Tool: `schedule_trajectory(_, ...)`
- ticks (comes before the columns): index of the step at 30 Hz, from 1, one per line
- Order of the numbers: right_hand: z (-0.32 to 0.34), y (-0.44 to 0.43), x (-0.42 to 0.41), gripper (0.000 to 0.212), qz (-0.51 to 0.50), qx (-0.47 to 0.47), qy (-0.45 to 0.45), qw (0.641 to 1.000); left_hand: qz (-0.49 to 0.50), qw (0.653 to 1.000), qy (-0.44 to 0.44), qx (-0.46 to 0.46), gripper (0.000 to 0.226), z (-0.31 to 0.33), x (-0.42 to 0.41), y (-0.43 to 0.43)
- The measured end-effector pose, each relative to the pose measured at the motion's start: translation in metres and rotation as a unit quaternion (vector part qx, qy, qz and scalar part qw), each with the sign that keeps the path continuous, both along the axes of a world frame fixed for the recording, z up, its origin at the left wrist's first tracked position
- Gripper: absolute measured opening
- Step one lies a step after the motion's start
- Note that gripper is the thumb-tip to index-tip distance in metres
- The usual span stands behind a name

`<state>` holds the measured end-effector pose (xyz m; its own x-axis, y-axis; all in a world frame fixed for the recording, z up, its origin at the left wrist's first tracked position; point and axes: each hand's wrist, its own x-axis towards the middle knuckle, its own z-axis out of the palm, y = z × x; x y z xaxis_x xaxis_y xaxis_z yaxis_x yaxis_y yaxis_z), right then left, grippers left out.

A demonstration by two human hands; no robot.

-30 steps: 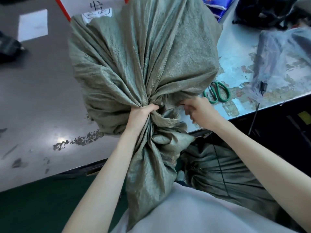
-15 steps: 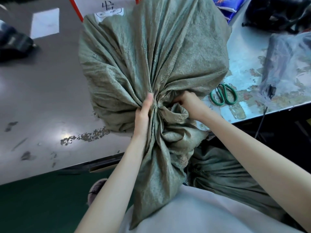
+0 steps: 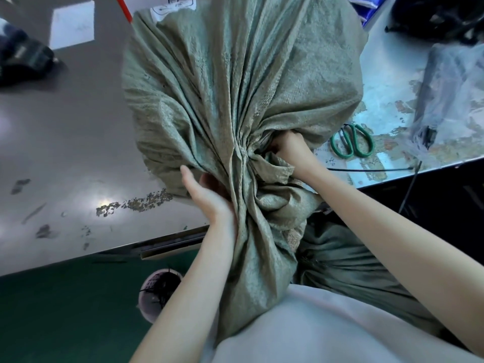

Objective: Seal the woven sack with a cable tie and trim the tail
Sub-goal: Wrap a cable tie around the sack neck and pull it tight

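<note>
A full grey-green woven sack point(image 3: 235, 82) lies on the table with its gathered neck toward me and its loose mouth hanging over the table edge. My left hand point(image 3: 207, 192) cups the left side of the neck, thumb up and fingers hidden behind the folds. My right hand point(image 3: 290, 150) digs into the folds on the right of the neck, gripping the fabric. A black cable tie point(image 3: 372, 169) lies flat on the table to the right. Green-handled scissors point(image 3: 352, 140) lie just beyond it.
The worn grey table point(image 3: 65, 153) has a second woven sack point(image 3: 348, 265) below its edge on the right. A clear plastic bag point(image 3: 450, 100) and dark gear point(image 3: 440, 19) sit at the right; a dark object point(image 3: 23, 58) at far left. A white bucket point(image 3: 159, 292) stands on the green floor.
My left hand let go of its fist on the neck and slid down to its left side. My right hand pushed deeper into the folds. The cable tie came into view on the table.
</note>
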<state>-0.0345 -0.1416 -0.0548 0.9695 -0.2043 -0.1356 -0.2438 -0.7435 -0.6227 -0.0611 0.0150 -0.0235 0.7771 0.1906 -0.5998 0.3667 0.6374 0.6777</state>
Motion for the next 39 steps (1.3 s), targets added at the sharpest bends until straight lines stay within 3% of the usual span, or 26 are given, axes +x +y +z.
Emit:
schedule_trajectory(4, 0.007, 0.003, -0.001, 0.015, 0.053, 0.020, -0.018, 0.998, -0.065, 0.983, 0.074, 0.153, 0.044, 0.000, -0.001, 0.005)
schedule_trajectory(6, 0.010, 0.004, -0.002, 0.013, 0.074, 0.035, -0.005, 0.997, -0.131, 0.967, 0.057, 0.211, 0.039, 0.003, 0.000, 0.009)
schedule_trajectory(10, 0.012, 0.005, 0.000, 0.021, 0.075, 0.066, 0.000, 0.995, -0.197, 0.959, 0.049, 0.198, 0.032, 0.003, 0.002, 0.014)
schedule_trajectory(14, 0.012, 0.002, -0.001, 0.032, 0.079, 0.078, 0.001, 0.994, -0.194, 0.963, 0.055, 0.179, 0.033, 0.004, 0.005, 0.012)
schedule_trajectory(18, 0.007, -0.003, -0.006, 0.028, 0.085, 0.065, 0.003, 0.994, -0.183, 0.968, 0.054, 0.165, 0.036, -0.003, 0.010, 0.016)
schedule_trajectory(22, 0.008, -0.001, -0.012, 0.028, 0.103, 0.056, 0.006, 0.993, -0.142, 0.974, 0.051, 0.171, 0.037, -0.011, 0.012, 0.015)
schedule_trajectory(25, 0.009, -0.005, -0.015, 0.028, 0.112, 0.037, 0.014, 0.993, -0.096, 0.976, 0.029, 0.195, 0.025, -0.012, 0.009, 0.018)
schedule_trajectory(29, 0.009, -0.024, -0.025, 0.023, 0.064, 0.031, 0.030, 0.997, 0.054, 0.993, 0.004, 0.106, 0.025, -0.023, 0.016, 0.033)
schedule_trajectory(31, 0.010, -0.034, -0.032, 0.017, 0.050, 0.046, 0.038, 0.997, 0.082, 0.993, -0.025, 0.082, 0.025, -0.031, 0.022, 0.039)
schedule_trajectory(39, 0.000, -0.056, -0.053, 0.009, -0.027, 0.101, 0.017, 0.994, 0.135, 0.968, -0.144, 0.152, 0.022, -0.024, 0.045, 0.058)
